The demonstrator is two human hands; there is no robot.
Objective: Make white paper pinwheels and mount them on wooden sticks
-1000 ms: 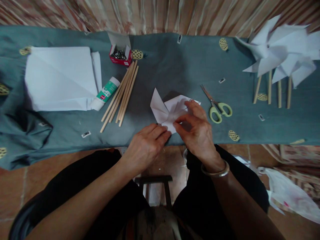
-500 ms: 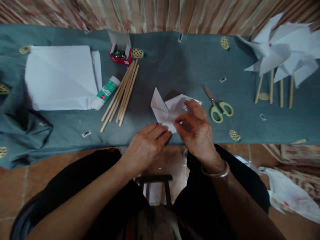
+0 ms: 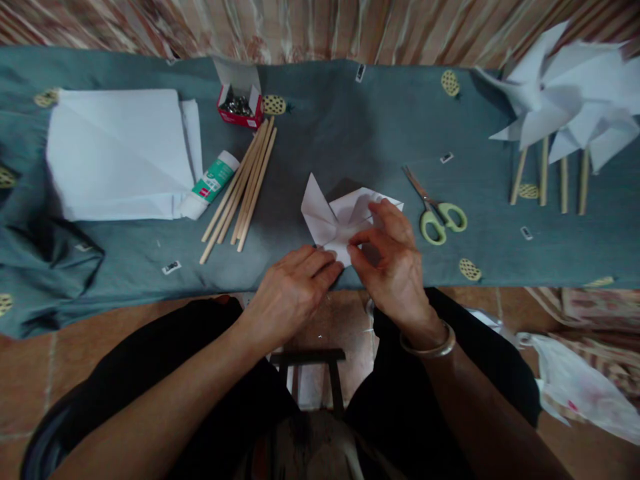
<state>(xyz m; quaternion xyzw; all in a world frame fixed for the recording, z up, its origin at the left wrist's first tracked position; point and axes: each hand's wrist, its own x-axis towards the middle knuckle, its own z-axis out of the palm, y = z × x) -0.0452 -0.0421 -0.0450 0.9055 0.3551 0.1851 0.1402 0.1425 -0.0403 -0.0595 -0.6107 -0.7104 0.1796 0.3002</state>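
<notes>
A partly folded white paper pinwheel lies at the table's front edge, one pointed blade standing up at its left. My left hand is closed on its near left edge, thumb and fingers together on the paper. My right hand pinches the paper near the middle between thumb and index finger, while its other fingers rest on the right blade. The paper under both hands is partly hidden. Just right of my right hand lie scissors with light green handles, blades slightly apart.
On the blue-green tablecloth are a stack of white paper, a glue stick, several wooden sticks and an open red box of small metal pieces. Finished paper pinwheels on sticks lie at the right. A curtain hangs behind.
Almost nothing differs. Both hands keep their hold on the paper, and the view has shifted very slightly.
</notes>
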